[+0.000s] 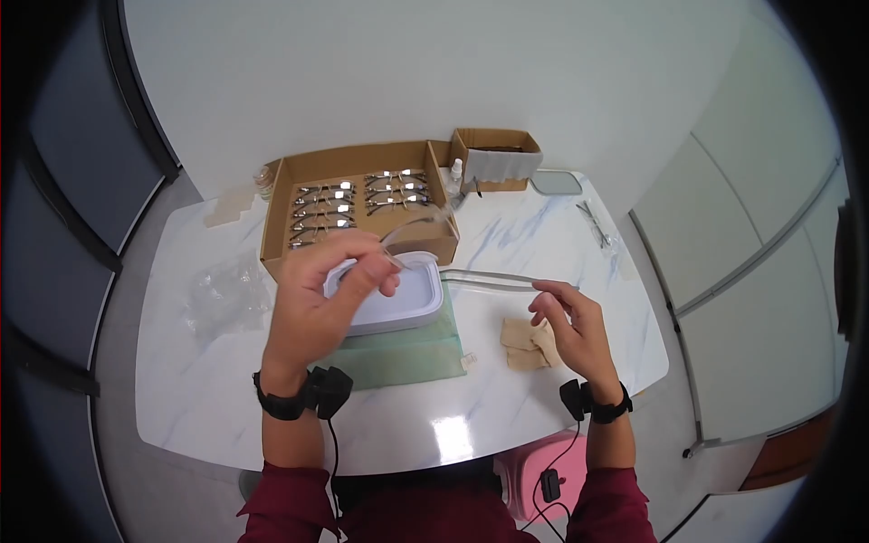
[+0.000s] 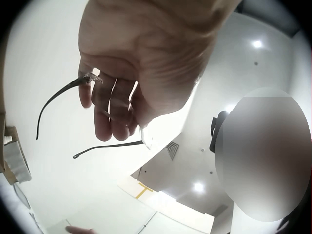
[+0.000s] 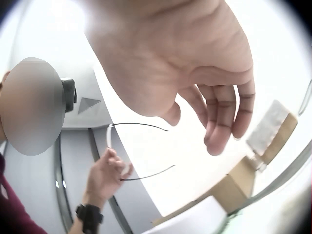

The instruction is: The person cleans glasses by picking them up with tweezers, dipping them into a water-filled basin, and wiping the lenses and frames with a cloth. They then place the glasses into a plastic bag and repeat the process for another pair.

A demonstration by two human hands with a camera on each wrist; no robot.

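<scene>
One marbled table (image 1: 543, 226), white wall (image 1: 407, 72) behind, lies below held glasses (image 1: 409, 223).

A small cardboard box (image 1: 493, 138) stood at the back edge of the marbled table (image 1: 543, 242), with a flat mirror-like rectangle (image 1: 556, 183) at the table's back right corner. A little jar (image 1: 263, 179) sat at its back left, and crumpled clear plastic (image 1: 226, 294) lay along its left side. Below its front edge stood a pink stool (image 1: 519, 480), while blue-grey panels (image 1: 77, 109) rose beyond its left end.

Smooth-armed glasses (image 2: 72, 84), glossy table (image 1: 561, 244), smooth plastic tub (image 1: 403, 319), crinkled plastic bag (image 1: 226, 299), 2 boxes (image 1: 362, 157) (matt cardboard, apparently).
</scene>
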